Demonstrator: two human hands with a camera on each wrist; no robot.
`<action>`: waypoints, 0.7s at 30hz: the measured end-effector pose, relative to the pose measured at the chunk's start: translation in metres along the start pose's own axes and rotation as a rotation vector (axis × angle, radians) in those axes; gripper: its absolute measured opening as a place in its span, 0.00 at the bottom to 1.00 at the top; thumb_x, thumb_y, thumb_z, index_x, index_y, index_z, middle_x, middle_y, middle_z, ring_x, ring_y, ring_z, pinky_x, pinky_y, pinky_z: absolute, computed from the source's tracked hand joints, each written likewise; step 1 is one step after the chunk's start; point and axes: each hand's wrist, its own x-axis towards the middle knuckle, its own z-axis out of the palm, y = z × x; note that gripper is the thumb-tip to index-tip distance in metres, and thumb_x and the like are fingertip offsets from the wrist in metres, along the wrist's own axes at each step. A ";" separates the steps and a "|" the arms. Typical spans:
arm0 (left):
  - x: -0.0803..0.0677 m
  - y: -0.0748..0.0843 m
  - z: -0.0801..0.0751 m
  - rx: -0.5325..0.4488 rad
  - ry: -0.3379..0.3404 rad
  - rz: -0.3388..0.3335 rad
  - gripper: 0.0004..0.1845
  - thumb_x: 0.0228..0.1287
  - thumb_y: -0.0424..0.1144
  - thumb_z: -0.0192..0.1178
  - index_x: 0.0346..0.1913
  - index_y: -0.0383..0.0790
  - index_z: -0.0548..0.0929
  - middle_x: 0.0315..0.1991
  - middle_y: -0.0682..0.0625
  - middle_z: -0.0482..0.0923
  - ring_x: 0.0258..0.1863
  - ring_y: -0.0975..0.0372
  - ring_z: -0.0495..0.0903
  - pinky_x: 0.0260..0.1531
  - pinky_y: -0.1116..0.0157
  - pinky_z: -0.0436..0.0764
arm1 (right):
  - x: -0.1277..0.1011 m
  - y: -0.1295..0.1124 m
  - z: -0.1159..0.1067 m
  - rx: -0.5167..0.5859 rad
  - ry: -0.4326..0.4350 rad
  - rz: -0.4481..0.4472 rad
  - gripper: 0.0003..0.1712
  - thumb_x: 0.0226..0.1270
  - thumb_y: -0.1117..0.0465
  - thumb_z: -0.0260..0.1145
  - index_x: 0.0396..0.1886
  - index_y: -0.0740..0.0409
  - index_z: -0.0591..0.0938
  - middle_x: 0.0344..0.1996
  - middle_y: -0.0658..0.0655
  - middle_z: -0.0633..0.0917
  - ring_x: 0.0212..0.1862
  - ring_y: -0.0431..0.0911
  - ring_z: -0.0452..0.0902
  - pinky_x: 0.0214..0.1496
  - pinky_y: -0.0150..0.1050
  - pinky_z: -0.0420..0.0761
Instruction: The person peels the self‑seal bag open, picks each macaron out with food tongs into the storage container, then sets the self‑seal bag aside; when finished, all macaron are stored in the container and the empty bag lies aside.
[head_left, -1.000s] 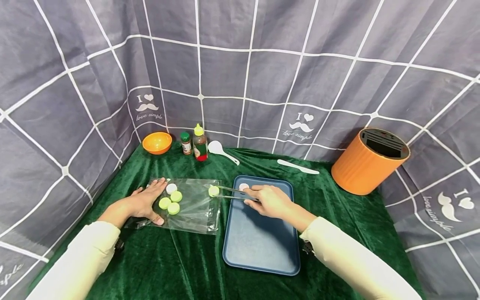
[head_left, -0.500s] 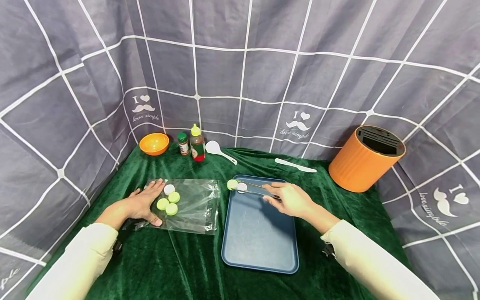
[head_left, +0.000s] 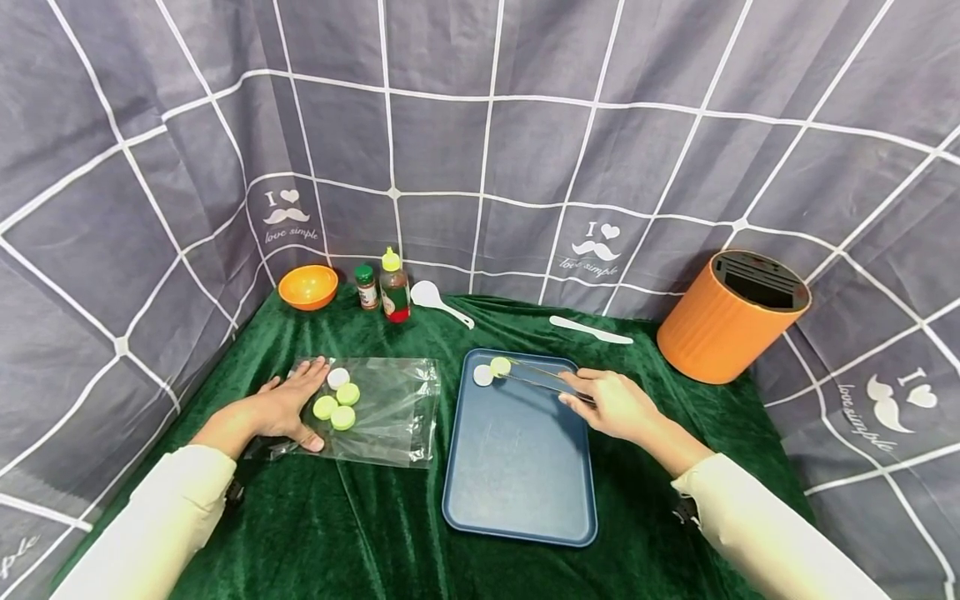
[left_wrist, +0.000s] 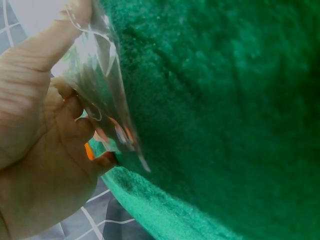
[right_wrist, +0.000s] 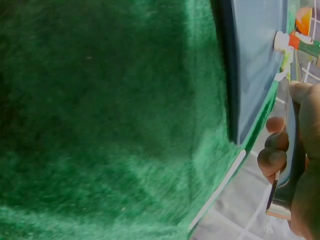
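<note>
Since a second ago my right hand (head_left: 611,404) has carried the tweezers (head_left: 536,379) from the bag to the blue tray (head_left: 517,467); pinched at their tips, a round pale-green disc (head_left: 500,366) hovers beside a white disc (head_left: 483,376). My left hand (head_left: 285,406) lies flat on the plastic bag (head_left: 390,412).

The right hand (head_left: 611,404) has swung the tongs (head_left: 536,379) from over the plastic bag (head_left: 378,408) to the far left corner of the blue tray (head_left: 517,475); the green disc (head_left: 500,366) in their tips now sits just beside the white disc (head_left: 483,375) there
</note>
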 end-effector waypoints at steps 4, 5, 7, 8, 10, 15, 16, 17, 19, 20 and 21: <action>0.003 -0.009 0.004 -0.019 0.012 0.025 0.82 0.48 0.65 0.85 0.91 0.33 0.41 0.92 0.34 0.28 0.90 0.34 0.27 0.78 0.21 0.37 | -0.007 0.003 0.002 -0.003 0.015 0.006 0.21 0.76 0.56 0.76 0.63 0.60 0.91 0.35 0.51 0.88 0.27 0.36 0.77 0.31 0.38 0.81; 0.003 -0.011 0.004 -0.022 0.014 0.030 0.82 0.47 0.66 0.85 0.91 0.33 0.41 0.92 0.34 0.28 0.90 0.34 0.27 0.78 0.21 0.37 | -0.008 0.003 0.003 0.000 0.016 0.008 0.21 0.76 0.56 0.76 0.63 0.60 0.91 0.36 0.52 0.88 0.27 0.36 0.77 0.31 0.38 0.81; 0.002 -0.012 0.004 -0.037 0.016 0.036 0.83 0.46 0.67 0.85 0.91 0.33 0.41 0.92 0.35 0.27 0.90 0.34 0.26 0.77 0.20 0.36 | -0.010 0.005 0.005 0.003 0.014 0.007 0.21 0.76 0.56 0.76 0.63 0.59 0.91 0.36 0.51 0.88 0.27 0.35 0.77 0.30 0.37 0.81; 0.003 -0.012 0.004 -0.040 0.014 0.032 0.83 0.47 0.67 0.85 0.91 0.33 0.40 0.92 0.35 0.27 0.90 0.34 0.26 0.78 0.21 0.36 | -0.012 0.005 0.006 0.004 0.015 0.004 0.20 0.76 0.57 0.76 0.63 0.59 0.91 0.36 0.51 0.88 0.27 0.35 0.76 0.30 0.37 0.80; 0.000 -0.006 0.001 -0.061 0.003 0.028 0.84 0.45 0.66 0.86 0.90 0.31 0.41 0.91 0.32 0.28 0.89 0.31 0.28 0.78 0.20 0.36 | -0.013 0.006 0.008 0.006 0.018 -0.003 0.20 0.76 0.57 0.76 0.62 0.59 0.91 0.36 0.50 0.88 0.27 0.35 0.76 0.29 0.36 0.79; 0.004 -0.015 0.004 -0.063 0.008 0.044 0.84 0.45 0.69 0.85 0.91 0.34 0.40 0.92 0.36 0.26 0.90 0.33 0.27 0.78 0.21 0.36 | -0.016 0.010 0.013 0.002 0.028 -0.020 0.21 0.74 0.57 0.77 0.62 0.59 0.91 0.35 0.50 0.87 0.27 0.35 0.75 0.28 0.35 0.77; 0.005 -0.017 0.005 -0.060 0.010 0.050 0.84 0.45 0.71 0.84 0.91 0.35 0.40 0.92 0.36 0.26 0.90 0.34 0.27 0.78 0.21 0.36 | -0.016 0.011 0.014 0.000 0.025 -0.022 0.21 0.75 0.57 0.77 0.63 0.58 0.91 0.35 0.50 0.87 0.27 0.35 0.75 0.29 0.34 0.77; 0.006 -0.018 0.005 -0.066 0.012 0.058 0.85 0.44 0.72 0.84 0.92 0.36 0.40 0.92 0.37 0.26 0.90 0.34 0.27 0.77 0.21 0.35 | -0.017 0.012 0.014 -0.002 0.021 -0.024 0.21 0.75 0.56 0.77 0.63 0.58 0.91 0.35 0.50 0.86 0.27 0.35 0.74 0.29 0.34 0.77; 0.008 -0.022 0.006 -0.071 0.014 0.060 0.85 0.44 0.71 0.84 0.92 0.36 0.40 0.92 0.37 0.26 0.90 0.34 0.26 0.77 0.21 0.35 | -0.018 0.013 0.016 -0.002 0.013 -0.028 0.22 0.75 0.56 0.77 0.64 0.58 0.90 0.35 0.50 0.86 0.27 0.35 0.74 0.30 0.34 0.78; 0.008 -0.022 0.006 -0.070 0.012 0.066 0.85 0.44 0.72 0.83 0.92 0.36 0.40 0.92 0.36 0.26 0.89 0.33 0.27 0.77 0.20 0.35 | -0.018 0.014 0.016 -0.001 0.010 -0.030 0.22 0.76 0.55 0.76 0.64 0.59 0.90 0.35 0.50 0.86 0.27 0.35 0.74 0.30 0.34 0.78; 0.010 -0.025 0.007 -0.064 0.012 0.056 0.85 0.43 0.72 0.83 0.92 0.37 0.40 0.92 0.37 0.26 0.90 0.34 0.26 0.77 0.21 0.35 | -0.019 0.014 0.016 0.000 0.008 -0.032 0.22 0.76 0.55 0.76 0.65 0.59 0.90 0.35 0.50 0.85 0.27 0.35 0.73 0.31 0.34 0.78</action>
